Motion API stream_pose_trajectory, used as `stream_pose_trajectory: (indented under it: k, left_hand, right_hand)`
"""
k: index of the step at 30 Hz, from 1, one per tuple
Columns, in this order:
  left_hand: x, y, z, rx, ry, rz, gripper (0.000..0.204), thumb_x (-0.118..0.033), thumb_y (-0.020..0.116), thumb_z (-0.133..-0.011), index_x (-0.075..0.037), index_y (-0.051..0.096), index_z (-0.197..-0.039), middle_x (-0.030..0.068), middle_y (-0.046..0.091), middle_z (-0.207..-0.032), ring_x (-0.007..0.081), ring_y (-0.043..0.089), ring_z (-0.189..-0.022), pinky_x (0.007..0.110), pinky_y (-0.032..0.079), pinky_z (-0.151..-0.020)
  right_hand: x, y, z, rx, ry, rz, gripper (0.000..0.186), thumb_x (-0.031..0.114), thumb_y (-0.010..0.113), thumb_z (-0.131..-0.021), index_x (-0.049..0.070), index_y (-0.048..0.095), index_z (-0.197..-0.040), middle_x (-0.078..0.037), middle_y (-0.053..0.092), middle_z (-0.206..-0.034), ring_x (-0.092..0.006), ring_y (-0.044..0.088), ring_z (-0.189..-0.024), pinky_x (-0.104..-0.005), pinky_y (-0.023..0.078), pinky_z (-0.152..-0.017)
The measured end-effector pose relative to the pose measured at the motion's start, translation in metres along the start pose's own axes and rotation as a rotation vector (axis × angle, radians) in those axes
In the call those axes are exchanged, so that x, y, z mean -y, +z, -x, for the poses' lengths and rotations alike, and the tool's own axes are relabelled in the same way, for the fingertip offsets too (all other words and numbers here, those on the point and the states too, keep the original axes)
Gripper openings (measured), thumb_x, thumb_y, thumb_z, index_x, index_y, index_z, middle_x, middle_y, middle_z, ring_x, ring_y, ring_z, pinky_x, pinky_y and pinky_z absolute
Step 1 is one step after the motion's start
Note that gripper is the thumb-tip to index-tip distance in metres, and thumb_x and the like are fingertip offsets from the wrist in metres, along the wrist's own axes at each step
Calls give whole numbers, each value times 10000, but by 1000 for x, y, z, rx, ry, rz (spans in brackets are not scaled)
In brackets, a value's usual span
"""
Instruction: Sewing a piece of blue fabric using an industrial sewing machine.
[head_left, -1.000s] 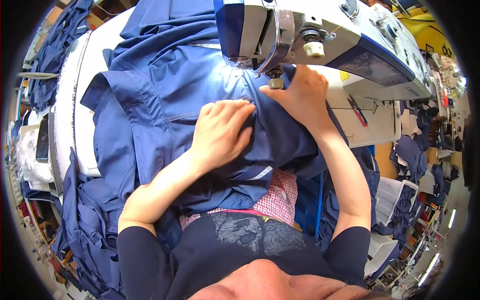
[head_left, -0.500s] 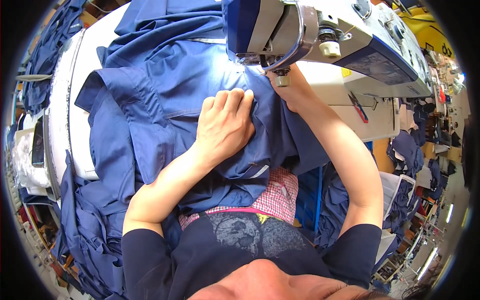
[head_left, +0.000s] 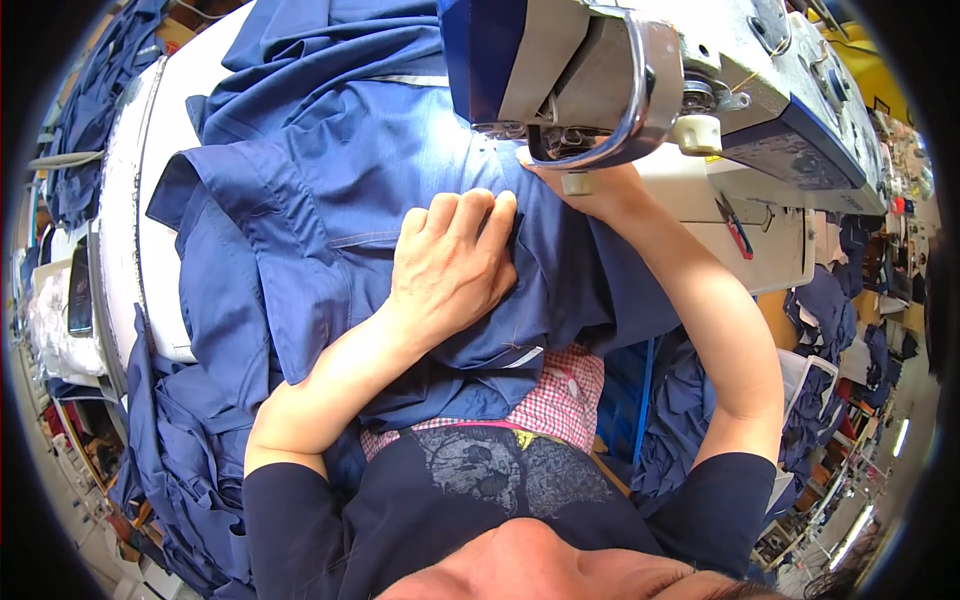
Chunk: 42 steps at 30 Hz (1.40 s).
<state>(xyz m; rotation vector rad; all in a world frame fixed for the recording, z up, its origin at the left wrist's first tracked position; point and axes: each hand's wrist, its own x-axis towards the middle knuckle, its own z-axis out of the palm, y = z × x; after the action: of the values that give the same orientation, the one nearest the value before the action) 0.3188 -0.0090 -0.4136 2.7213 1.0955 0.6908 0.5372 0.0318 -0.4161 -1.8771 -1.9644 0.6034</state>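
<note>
A navy garment [head_left: 290, 230] lies spread and bunched under the lit head of a sewing machine [head_left: 590, 85]. My left hand [head_left: 450, 255] rests on it just short of the needle area, its fingers curled and closed on the cloth. Close to the right side of the needle area, my right hand [head_left: 592, 190] touches the same garment. The machine head hides most of its fingers; only one fingertip shows beside the lit cloth. The garment's near part hangs over the table edge onto my lap, across a pink checked cloth [head_left: 565, 395].
Scissors with red-and-black handles [head_left: 738, 232] lie on the table right of the machine. More navy cloth is heaped at the left [head_left: 190, 450] and in a pile [head_left: 675, 430] at the right, near a blue crate [head_left: 628, 400]. A phone [head_left: 80, 290] stands at far left.
The machine looks larger and further right as the view shifts slightly. My right hand is now more covered by the machine head. My left hand and the garment have barely moved.
</note>
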Motion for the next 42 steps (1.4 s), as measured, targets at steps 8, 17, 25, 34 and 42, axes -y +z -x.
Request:
stream_pose_trajectory:
  k: [8,17,25,34,42]
  left_hand:
    - [7,-1,1,-6,25,13,583,-166,730,-669,-113,666,-1245,39,586,-1097,236,566,-946,375,445,-762]
    - [8,-4,2,12,19,33,484,-152,731,-688,-94,696,-1167,50,600,-1092,244,579,-935,379,461,-759]
    - [29,-5,-10,-138,2,222,325,-74,693,-751,-88,681,-1076,91,643,-1058,284,607,-987,405,468,-857]
    - [23,-12,6,184,-93,-146,742,-446,743,-819,-62,544,-1422,98,519,-1497,235,421,-1424,470,304,-1111]
    - [28,-13,4,171,-61,-132,737,-463,749,-812,-66,561,-1404,92,546,-1455,243,434,-1401,470,304,-1096]
  right_hand:
    - [25,-43,42,-385,-69,611,281,246,739,-839,51,703,-1038,-108,712,-973,-311,676,-960,-473,491,-805]
    - [32,26,52,-254,-444,-171,248,46,645,-844,51,693,-1087,-117,672,-1044,-308,650,-1012,-420,498,-864]
    - [11,27,57,-262,-536,-153,267,38,687,-831,87,717,-1091,-110,661,-1002,-319,643,-984,-445,488,-881]
    - [11,17,64,-168,-499,-88,244,63,692,-824,87,744,-1061,-76,670,-1003,-278,647,-1025,-420,481,-964]
    - [12,15,66,-224,-524,8,237,96,668,-847,94,749,-1070,-68,703,-1005,-239,656,-1027,-427,470,-1018]
